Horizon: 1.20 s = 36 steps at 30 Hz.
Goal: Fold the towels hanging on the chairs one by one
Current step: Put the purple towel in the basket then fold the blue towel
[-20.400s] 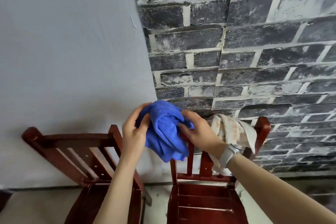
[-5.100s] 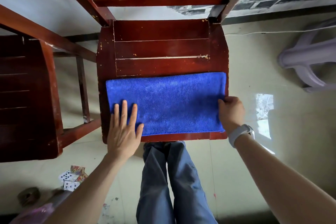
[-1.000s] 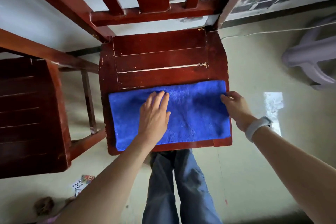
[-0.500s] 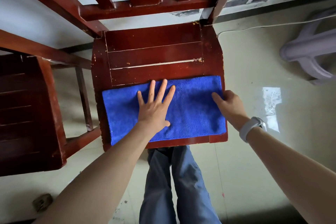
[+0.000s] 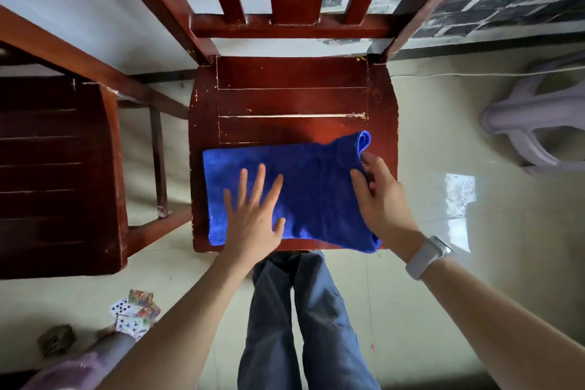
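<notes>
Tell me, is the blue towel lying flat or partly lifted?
Partly lifted. The right hand grips the blue towel at its right end, raised off the chair seat; the left hand presses the rest flat.

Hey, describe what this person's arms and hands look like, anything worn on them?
Both forearms are bare, no sleeves in view. The left hand wears nothing: no ring, no glove. Just behind the right hand, the wrist carries a smartwatch on a pale grey-white band.
</notes>
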### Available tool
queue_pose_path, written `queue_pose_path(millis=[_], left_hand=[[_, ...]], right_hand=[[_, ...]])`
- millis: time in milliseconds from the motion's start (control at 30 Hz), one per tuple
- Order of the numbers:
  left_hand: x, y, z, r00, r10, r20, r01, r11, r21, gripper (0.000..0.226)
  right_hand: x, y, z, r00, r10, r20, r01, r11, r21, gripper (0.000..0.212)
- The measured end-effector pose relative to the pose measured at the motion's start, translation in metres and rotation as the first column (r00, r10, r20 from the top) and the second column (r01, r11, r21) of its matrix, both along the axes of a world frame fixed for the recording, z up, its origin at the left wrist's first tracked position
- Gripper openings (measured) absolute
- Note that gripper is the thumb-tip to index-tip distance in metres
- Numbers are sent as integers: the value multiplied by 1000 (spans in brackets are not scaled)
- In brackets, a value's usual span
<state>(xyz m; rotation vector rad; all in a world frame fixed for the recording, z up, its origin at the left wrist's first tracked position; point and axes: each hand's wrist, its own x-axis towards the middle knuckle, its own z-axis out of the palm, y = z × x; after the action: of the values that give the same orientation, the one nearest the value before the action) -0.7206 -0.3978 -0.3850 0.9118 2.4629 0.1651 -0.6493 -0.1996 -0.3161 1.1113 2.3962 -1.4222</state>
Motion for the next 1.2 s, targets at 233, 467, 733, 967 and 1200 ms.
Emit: queue_pose_path(millis=[233, 467, 733, 967, 1200], left_hand=[[-28, -35, 18, 286, 623, 728, -928, 370, 48, 27], [-45, -65, 12, -236, 385, 892, -957, 69, -283, 38], [-37, -70, -6, 462, 737, 493, -847, 531, 1, 34], [-23, -67, 0, 429, 803, 415, -893, 445, 64, 30], [-10, -65, -4, 370, 859, 354, -922, 387, 23, 21]], right_hand=[[-56, -89, 8, 985, 163, -56, -166, 984, -61, 34], [-102, -151, -32, 935, 345, 85, -326, 928, -182, 39], [-110, -95, -52, 881, 430, 194, -469, 750, 466, 33], [-144, -85, -65, 735, 584, 346, -673, 690, 266, 31], [-141, -92, -65, 787, 566, 244, -614, 757, 225, 22]])
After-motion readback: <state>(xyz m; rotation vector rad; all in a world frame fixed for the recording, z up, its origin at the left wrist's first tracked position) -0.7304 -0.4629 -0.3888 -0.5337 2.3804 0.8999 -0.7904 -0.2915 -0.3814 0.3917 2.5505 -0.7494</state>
